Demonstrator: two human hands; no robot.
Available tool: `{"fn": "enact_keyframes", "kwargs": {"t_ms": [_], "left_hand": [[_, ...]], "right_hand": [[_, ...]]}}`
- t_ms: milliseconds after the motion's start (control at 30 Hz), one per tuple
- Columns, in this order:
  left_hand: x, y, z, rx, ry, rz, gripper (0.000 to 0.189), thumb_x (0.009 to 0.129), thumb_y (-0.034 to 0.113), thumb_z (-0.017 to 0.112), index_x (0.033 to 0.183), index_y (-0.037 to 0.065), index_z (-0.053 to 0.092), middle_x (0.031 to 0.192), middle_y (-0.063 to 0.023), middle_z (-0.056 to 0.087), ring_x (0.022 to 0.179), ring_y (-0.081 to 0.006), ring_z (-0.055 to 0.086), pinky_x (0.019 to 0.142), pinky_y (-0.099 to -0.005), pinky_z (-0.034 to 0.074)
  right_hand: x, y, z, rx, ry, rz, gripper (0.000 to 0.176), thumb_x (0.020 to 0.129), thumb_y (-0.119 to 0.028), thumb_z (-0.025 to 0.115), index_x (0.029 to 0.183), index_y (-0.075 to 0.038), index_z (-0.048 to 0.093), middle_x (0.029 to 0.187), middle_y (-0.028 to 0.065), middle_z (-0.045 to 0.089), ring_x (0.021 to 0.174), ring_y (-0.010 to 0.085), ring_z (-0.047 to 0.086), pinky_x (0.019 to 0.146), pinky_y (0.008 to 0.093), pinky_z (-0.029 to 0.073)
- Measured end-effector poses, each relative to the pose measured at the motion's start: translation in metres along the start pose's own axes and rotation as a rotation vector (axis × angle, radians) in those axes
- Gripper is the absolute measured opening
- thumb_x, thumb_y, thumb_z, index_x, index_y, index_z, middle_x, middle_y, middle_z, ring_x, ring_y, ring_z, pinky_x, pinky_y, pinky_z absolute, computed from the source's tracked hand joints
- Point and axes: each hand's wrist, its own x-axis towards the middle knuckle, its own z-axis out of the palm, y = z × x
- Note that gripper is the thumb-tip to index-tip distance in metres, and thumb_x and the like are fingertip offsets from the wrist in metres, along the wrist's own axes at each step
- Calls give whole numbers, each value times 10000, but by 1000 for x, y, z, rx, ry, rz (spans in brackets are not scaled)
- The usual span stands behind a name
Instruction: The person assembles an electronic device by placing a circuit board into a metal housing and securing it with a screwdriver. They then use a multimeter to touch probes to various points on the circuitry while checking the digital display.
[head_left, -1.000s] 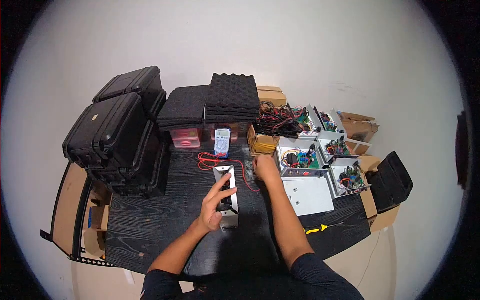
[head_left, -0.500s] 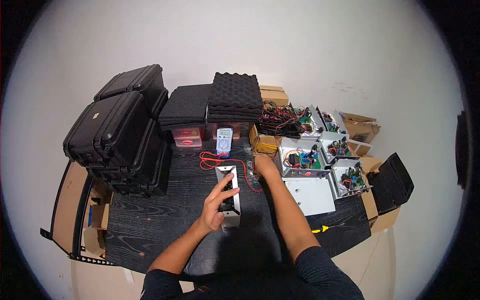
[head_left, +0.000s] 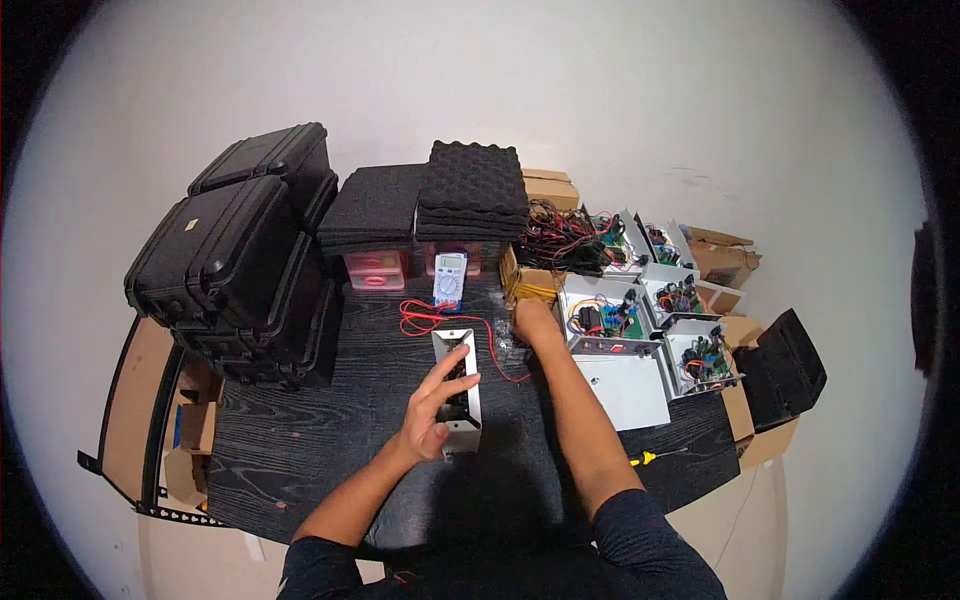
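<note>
- The left hand (head_left: pixel 432 412), fingers spread, rests on a narrow silver metal housing (head_left: pixel 463 403) lying mid-table.
- The right hand (head_left: pixel 531 322) is beside an open grey electronics box (head_left: pixel 603 322); I cannot tell its grip.
- A red test lead (head_left: pixel 428 321) lies beyond.

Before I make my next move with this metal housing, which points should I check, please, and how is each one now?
1. Left hand steadies the metal housing: ok, fingers lie on it.
2. Housing lies flat on the table: ok.
3. Right hand grasp: cannot tell, fingers hidden beside the cardboard box.
4. Red leads away from the housing: not ok, one runs close beside it.
5. Yellow screwdriver near: ok, right of the forearm.
</note>
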Motion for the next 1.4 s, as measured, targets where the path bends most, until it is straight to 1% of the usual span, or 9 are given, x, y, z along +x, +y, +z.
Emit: {"fn": "enact_keyframes", "kwargs": {"t_ms": [433, 733, 833, 933, 1033, 1167, 1233, 1333, 1400], "left_hand": [[1, 1, 0, -9, -7, 0, 895, 1026, 749, 319, 1421, 10, 635, 1620, -363, 394, 1508, -514, 409, 1238, -557, 302], [1, 0, -1, 5, -16, 10, 892, 1032, 742, 308, 1424, 9, 633, 1617, -365, 399, 1499, -520, 420, 1231, -554, 322], [2, 3, -3, 23, -27, 12, 889, 1034, 737, 308, 1430, 9, 629, 1612, -370, 403, 1497, -526, 422, 1225, -555, 333], [2, 2, -4, 34, -35, 23, 880, 1037, 728, 315, 1433, 7, 626, 1608, -372, 406, 1489, -530, 432, 1223, -548, 339], [2, 5, -7, 65, -50, 8, 856, 1044, 706, 329, 1438, 5, 622, 1606, -370, 411, 1470, -538, 452, 1218, -538, 351], [7, 17, -10, 63, -65, -21, 779, 1056, 634, 389, 1440, -5, 613, 1615, -359, 405, 1454, -518, 482, 1155, -511, 440], [9, 25, -9, 16, -65, -67, 733, 1060, 588, 423, 1436, -13, 610, 1626, -349, 396, 1449, -494, 500, 1107, -484, 494], [10, 34, -6, 21, -64, -172, 877, 1046, 720, 336, 1418, -21, 622, 1633, -330, 392, 1444, -454, 510, 998, -450, 577], [10, 33, -6, 25, -67, -166, 887, 1041, 734, 337, 1420, -17, 619, 1637, -321, 389, 1444, -446, 510, 990, -441, 583]], "right_hand": [[-4, -6, 8, 50, 63, 13, 232, 888, -105, 627, 935, 58, 785, 973, 307, 750, 954, 446, 756, 902, 524, 599], [-29, -25, -23, 131, 157, 62, 214, 788, -113, 796, 937, 37, 764, 909, 251, 764, 892, 454, 749, 844, 496, 614], [-68, -53, -61, 436, 190, 32, 189, 784, -94, 801, 878, 50, 722, 818, 196, 757, 784, 342, 758, 767, 400, 615], [-106, -76, -67, 789, 192, -15, 151, 786, -32, 804, 797, 38, 671, 836, 184, 761, 752, 224, 754, 755, 340, 609], [-137, -79, -45, 1184, 112, -100, 137, 834, 25, 797, 843, 35, 660, 926, 115, 764, 798, 95, 702, 741, 259, 585], [-171, -80, -32, 1588, -62, -163, 124, 913, 74, 751, 941, 13, 646, 1056, 72, 722, 885, 74, 680, 773, 224, 575], [-184, -84, -32, 1628, -94, -141, 121, 918, 67, 756, 943, 12, 650, 1044, 65, 721, 879, 70, 678, 779, 221, 573], [-192, -86, -37, 1588, -83, -130, 107, 937, 41, 757, 1006, 21, 678, 1009, 43, 723, 862, 53, 670, 767, 212, 565], [-191, -84, -34, 1527, -77, -87, 116, 934, 37, 756, 1032, 25, 695, 972, 36, 725, 852, 44, 665, 754, 208, 558]]}}
